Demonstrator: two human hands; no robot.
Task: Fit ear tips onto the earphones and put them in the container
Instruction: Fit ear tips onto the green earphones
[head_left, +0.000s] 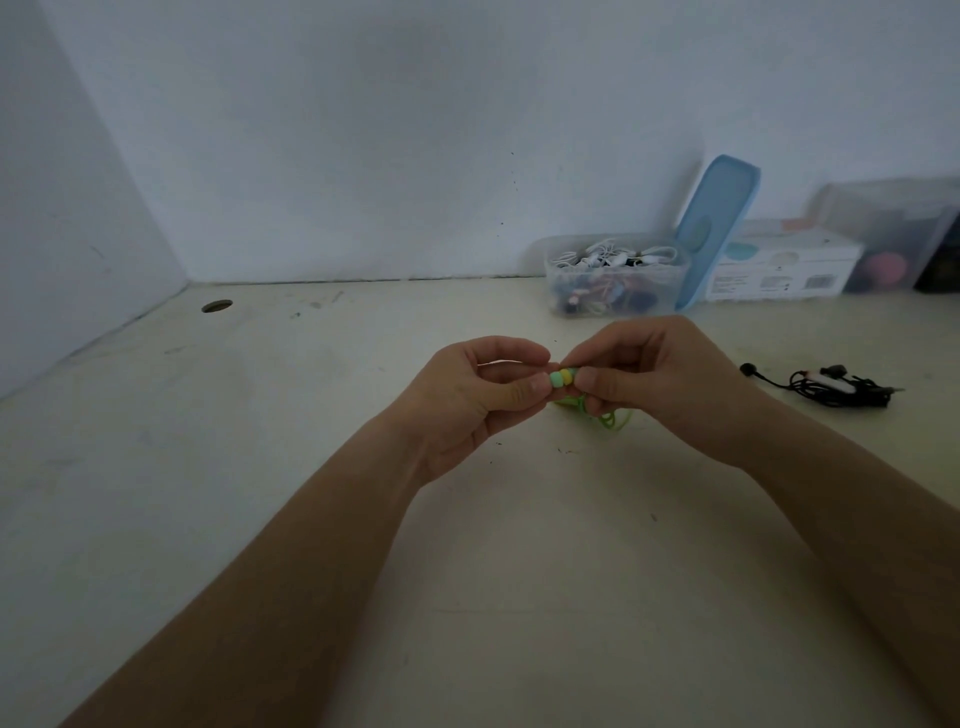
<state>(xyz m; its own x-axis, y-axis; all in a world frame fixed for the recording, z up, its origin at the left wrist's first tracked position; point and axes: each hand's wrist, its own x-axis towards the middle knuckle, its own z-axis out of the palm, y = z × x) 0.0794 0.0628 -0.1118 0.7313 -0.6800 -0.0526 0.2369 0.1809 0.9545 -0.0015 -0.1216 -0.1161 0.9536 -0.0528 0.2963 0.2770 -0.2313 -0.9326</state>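
Observation:
Above the middle of the table, my left hand (483, 395) pinches a pale green ear tip (556, 379) between thumb and forefinger. My right hand (660, 374) pinches the yellow-green earbud (570, 375) that the tip touches; whether the tip is seated on it I cannot tell. The earphone's green cable (608, 418) hangs in loops under my right hand onto the table. A clear container (618, 280) holding several tangled earphones stands at the back right, its blue lid (719, 228) propped upright against its right side.
Black wired earphones (836, 387) lie on the table to the right of my right hand. A white box (779, 270) and clear boxes (898, 234) line the back wall at far right. A round cable hole (216, 306) is at the table's back left.

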